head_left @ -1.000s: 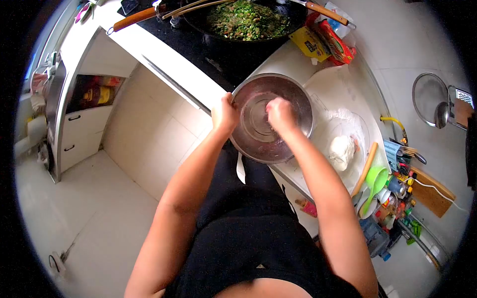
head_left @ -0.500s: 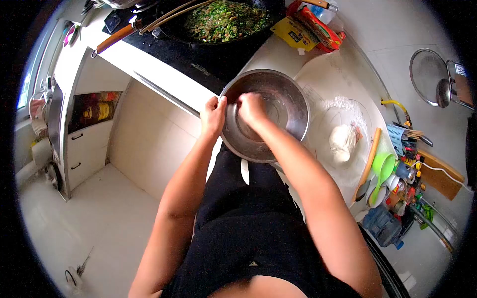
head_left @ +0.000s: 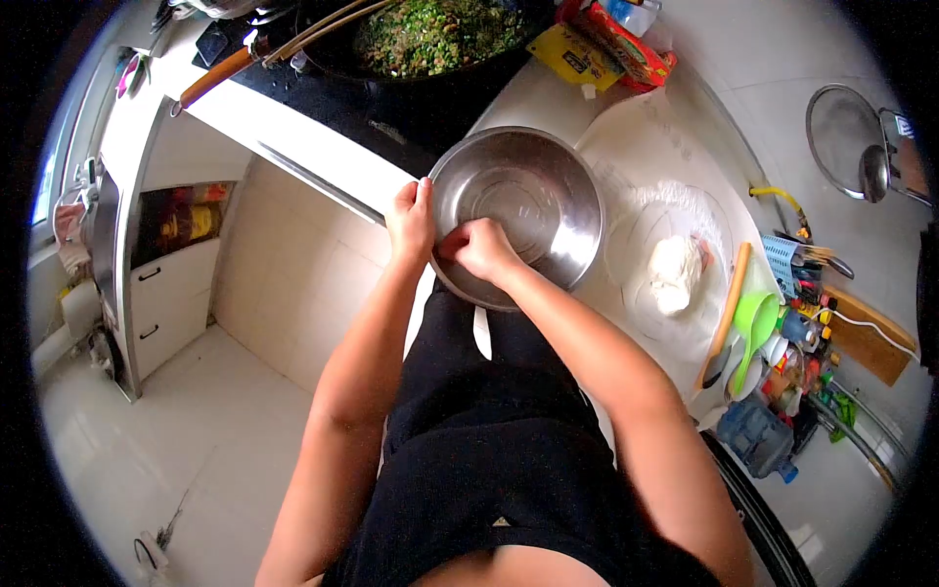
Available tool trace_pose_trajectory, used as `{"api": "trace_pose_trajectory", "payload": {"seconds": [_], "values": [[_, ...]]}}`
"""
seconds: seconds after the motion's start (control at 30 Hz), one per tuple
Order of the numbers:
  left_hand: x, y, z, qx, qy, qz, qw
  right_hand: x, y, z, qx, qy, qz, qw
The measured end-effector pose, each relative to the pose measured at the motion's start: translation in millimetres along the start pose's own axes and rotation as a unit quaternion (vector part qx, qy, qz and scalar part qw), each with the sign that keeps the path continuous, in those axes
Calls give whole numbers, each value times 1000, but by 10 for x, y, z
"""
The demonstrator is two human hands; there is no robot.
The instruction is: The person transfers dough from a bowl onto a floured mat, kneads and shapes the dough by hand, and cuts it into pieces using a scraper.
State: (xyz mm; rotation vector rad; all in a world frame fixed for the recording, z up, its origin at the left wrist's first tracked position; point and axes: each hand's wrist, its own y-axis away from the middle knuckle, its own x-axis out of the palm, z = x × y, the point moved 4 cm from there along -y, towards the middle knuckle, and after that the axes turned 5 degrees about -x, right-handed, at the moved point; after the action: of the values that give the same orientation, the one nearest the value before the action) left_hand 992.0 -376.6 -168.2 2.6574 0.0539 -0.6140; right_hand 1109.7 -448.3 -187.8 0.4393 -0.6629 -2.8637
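A wide stainless steel bowl [head_left: 562,201] is tilted toward me at the counter's edge, and whitish residue marks its inside. My left hand [head_left: 411,223] grips the rim on the left, with the thumb on top. Inside the bowl, my right hand [head_left: 479,247] has its fingers curled against the lower left wall; whether anything is between them is hidden. To the right, a lump of white dough [head_left: 675,276] lies on a pale sheet [head_left: 626,147], with loose flour [head_left: 670,196] scattered behind it.
A rolling pin [head_left: 729,308] and a green spoon [head_left: 753,333] lie right of the dough. Behind the bowl, a wok of chopped green filling [head_left: 440,39] sits on the black stove [head_left: 391,122]. Yellow and red packets [head_left: 577,61] lie beside it. A wooden-handled utensil [head_left: 217,80] sticks out leftward.
My right hand has moved down and left along the bowl's inside, from the upper left to the lower left wall. My left hand keeps its hold on the rim.
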Motion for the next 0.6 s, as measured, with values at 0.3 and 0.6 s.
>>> {"api": "trace_pose_trajectory", "payload": {"seconds": [0.3, 0.6], "values": [[49, 25, -26, 56, -51, -35, 997, -45, -218, -90, -32, -15, -51, 998], [10, 10, -59, 33, -55, -36, 997, -1092, 530, -117, -45, 323, -82, 942]]}}
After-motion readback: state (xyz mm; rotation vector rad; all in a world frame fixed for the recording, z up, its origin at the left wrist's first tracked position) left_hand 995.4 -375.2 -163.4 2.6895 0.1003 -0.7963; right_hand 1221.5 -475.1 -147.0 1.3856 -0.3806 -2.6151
